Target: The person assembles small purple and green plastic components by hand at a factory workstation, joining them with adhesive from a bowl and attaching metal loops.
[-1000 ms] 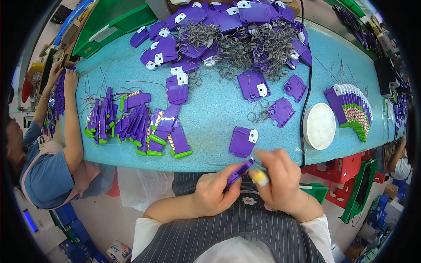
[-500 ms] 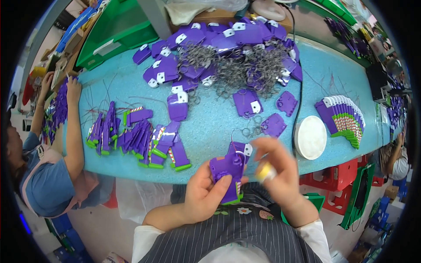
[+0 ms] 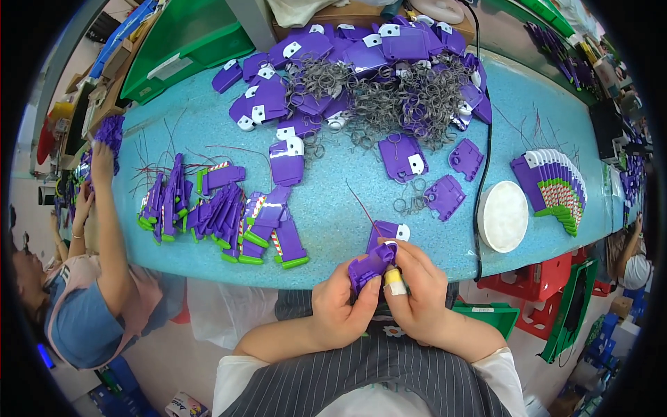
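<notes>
Covering the turquoise table (image 3: 347, 208), purple parts (image 3: 361, 76)

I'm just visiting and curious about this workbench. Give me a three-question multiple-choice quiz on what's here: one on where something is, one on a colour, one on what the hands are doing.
1. Where does the white round disc lie?
A. on the person's lap
B. on the blue table, right of the hands
C. inside the green bin

2. What colour is the wrap on a finger of the right hand?
A. yellow
B. red
C. black

3. What is the state of the left hand?
A. flat on the table
B. empty in the air
C. shares a grip on a purple plastic part

Answers: 1 B, the disc sits on the tabletop near a black cable. 2 A, a yellow band shows on the finger. 3 C, both hands close round the part.
</notes>
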Available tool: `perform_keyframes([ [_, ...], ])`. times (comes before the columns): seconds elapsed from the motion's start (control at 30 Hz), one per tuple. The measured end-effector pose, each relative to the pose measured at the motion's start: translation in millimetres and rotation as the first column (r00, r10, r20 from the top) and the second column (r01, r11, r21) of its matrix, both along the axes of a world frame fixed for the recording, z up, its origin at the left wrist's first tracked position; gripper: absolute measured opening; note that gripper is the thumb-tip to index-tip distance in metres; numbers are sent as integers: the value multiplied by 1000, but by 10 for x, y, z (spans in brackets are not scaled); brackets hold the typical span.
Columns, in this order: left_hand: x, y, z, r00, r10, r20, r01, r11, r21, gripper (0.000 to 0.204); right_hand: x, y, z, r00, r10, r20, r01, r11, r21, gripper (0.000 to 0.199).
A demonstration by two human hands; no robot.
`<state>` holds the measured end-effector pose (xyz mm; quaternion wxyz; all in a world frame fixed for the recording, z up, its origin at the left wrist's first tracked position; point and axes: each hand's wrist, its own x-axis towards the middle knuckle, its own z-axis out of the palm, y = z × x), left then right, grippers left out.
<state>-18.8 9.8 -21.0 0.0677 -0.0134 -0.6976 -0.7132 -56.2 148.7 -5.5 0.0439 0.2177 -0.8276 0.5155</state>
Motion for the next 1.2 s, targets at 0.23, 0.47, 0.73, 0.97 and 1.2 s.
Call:
perform_keyframes([
  [0.23,-85,-37,114,928,-142,-343,-112,775,-622,34,-65,51,80,999,33,18,-34,999,20,31],
  [0.47,41,-126,82,994,-104,17,105,969,-225,27,-4,73,102,991,96,98,-91,994,-57,30],
  [0.73,80,-41,34,965,-199,174,131,932,339,32,153,-103,-82,764,214,609,209,810,-548,10],
  [0.97,72,-312,17,930,-324,172,205,848,490,33,-204,85,122,976,100,193,-78,990,-117,20],
  [1.2,-54,-451,123,944,-227,239,92,878,470,33,-736,110,17,893,391,-221,-13,514,857,29],
])
